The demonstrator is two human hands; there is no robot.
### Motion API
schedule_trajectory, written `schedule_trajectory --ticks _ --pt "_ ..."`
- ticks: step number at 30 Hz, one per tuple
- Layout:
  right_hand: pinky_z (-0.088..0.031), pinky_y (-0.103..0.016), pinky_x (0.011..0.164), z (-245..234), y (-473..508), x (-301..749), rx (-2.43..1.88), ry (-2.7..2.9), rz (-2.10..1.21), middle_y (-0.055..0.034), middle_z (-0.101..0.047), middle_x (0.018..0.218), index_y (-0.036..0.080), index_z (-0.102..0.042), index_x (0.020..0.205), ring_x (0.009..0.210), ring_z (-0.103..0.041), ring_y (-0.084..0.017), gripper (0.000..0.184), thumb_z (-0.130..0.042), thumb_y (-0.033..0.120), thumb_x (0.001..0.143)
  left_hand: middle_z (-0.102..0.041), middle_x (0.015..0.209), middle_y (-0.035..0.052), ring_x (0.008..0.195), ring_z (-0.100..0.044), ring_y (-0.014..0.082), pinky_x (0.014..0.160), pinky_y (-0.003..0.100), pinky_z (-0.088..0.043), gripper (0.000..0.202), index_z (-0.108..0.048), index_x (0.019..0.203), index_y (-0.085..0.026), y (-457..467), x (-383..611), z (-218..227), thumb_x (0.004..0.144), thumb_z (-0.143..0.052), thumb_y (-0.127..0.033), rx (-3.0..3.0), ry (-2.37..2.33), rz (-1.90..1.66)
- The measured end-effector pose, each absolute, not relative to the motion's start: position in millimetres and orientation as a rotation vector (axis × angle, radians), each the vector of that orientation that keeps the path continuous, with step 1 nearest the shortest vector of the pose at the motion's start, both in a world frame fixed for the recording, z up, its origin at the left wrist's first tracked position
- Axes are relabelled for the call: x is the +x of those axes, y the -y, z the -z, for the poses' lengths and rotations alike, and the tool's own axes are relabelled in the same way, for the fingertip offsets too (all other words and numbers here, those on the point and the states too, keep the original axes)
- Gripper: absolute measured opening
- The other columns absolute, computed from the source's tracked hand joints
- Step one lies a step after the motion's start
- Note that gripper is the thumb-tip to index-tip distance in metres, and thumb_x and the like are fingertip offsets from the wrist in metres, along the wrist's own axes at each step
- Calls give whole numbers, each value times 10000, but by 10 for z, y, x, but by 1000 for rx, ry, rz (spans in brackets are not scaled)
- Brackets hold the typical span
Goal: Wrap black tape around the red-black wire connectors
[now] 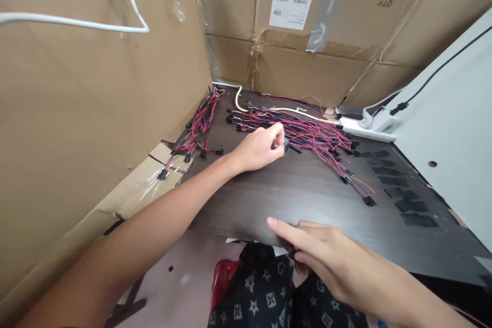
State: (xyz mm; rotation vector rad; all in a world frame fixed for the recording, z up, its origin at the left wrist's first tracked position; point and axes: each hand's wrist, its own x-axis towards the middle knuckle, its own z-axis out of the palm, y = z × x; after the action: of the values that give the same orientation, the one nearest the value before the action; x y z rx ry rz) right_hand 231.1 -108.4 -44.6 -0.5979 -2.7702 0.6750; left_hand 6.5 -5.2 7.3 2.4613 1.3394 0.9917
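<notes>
My left hand (258,148) is closed over the wood-grain desk, beside a long heap of cables. A small dark round thing, which looks like a roll of black tape (285,144), shows at its curled fingers. The red, blue and black cables (307,130) carry black connectors at their ends. Nearer to me, at the desk's front edge, is my right hand (323,251). Its index finger points left while the other fingers are curled in. A small dark bit shows by those curled fingers, too hidden to name.
A second cable bunch (203,118) lies at the left against a cardboard box (115,87). Black tape strips (397,182) are stuck on the desk's right side. A white power strip (367,130) sits at the back right, below a white panel (453,113). Cardboard closes off the back.
</notes>
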Motion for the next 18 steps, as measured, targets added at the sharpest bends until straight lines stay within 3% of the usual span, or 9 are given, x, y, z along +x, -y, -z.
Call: schedule_trajectory --ticks 5,9,18 --pt "-349 -247 607 393 1167 2243 -515 2956 -315 -10 -540 847 321 -94 1549 683 -468 -146 1007 -334 -120 676 -501 682 -40 580 -397 89 590 250 -270 100 -419 785 -178 52 61 -62 776 -512 -142 2504 -1360 -942" --pt "-254 -291 568 360 1214 2159 -460 2971 59 -21 -511 804 213 -224 1509 664 -417 -173 903 -433 -56 672 -523 711 -33 599 -424 95 598 251 -288 82 -436 814 -180 57 63 -60 776 -501 -147 2513 -1361 -917" --pt "-262 -314 577 363 1220 2097 -446 3007 238 -20 -547 834 132 -226 1475 696 -458 -189 1014 -651 39 559 -533 706 -21 600 -427 108 594 257 -289 66 -456 814 -175 92 79 -80 775 -489 -135 2544 -1387 -854"
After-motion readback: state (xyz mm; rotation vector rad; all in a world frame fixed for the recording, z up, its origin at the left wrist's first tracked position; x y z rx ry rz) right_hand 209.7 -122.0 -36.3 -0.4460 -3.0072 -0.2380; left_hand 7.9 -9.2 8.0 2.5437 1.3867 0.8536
